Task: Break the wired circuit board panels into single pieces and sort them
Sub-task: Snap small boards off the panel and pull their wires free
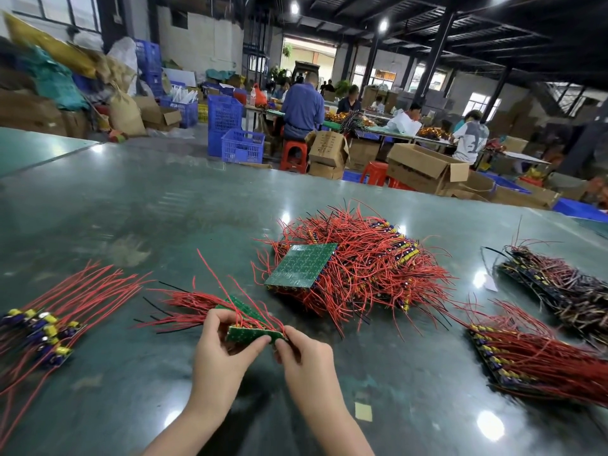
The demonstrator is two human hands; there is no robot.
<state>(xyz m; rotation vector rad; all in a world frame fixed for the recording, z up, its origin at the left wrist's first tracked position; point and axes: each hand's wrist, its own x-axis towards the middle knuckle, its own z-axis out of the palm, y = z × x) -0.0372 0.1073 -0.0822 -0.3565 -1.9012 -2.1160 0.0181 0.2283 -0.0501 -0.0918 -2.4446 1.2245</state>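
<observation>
Both hands grasp one green strip of circuit board (pixel 251 334) just above the near middle of the worktop (pixel 131 205): the left hand (pixel 223 350) curls round its left end with the thumb on the near face, and the right hand (pixel 304 352) pinches its right end between thumb and fingertips. Red wires (pixel 197 307) fan from the strip toward the left and away from the person. The step in hand looks like snapping this strip into single boards; the next move probably calls for bending one end against the other along a score line, then laying the freed piece with the sorted ones.

Going by size, the big heap of wired panels (pixel 355 261) sits at the middle of the worktop, with a square green panel (pixel 302 264) lying face down on its near left slope. Toward the right edge lie a red-wired stack (pixel 533 353) and, farther back, a darker stack (pixel 559 281). By the left edge rests a row of single boards (pixel 42 327) with yellow and purple parts. A small yellow scrap (pixel 363 411) lies near the front edge.

The score lines on the held strip are too small to make out, and its far face is hidden by wires and fingers. Both stacks at the right run out of view
</observation>
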